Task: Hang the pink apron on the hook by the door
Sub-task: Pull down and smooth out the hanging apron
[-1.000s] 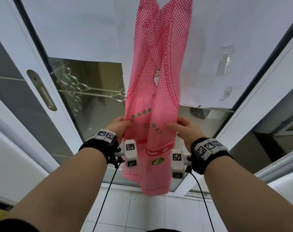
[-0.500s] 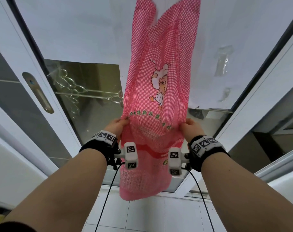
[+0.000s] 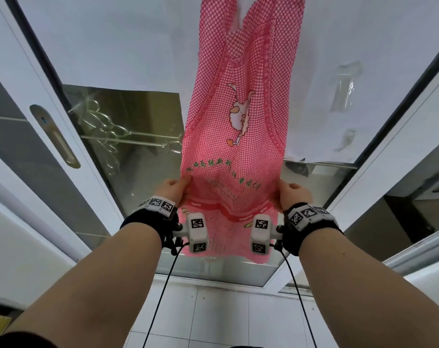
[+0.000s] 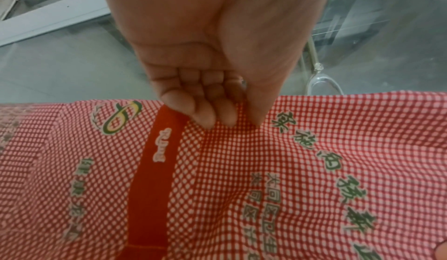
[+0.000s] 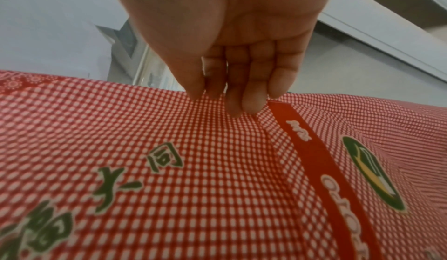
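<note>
Pink apron [image 3: 241, 136] pinched at both side edges, left hand [image 3: 172, 190] and right hand [image 3: 290, 194] level at frame centre, its long axis running straight up to the top edge, hook unseen.

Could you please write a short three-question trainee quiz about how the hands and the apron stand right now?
1. True or false: the pink apron hangs down in front of the door glass.
2. Which hand holds the apron's side edge: A left hand only, B right hand only, C both?
3. Fill in: the cartoon printed on the apron is a ____.

Key: 1 true; 2 C, each hand pinches one side edge; 3 sheep.
</note>
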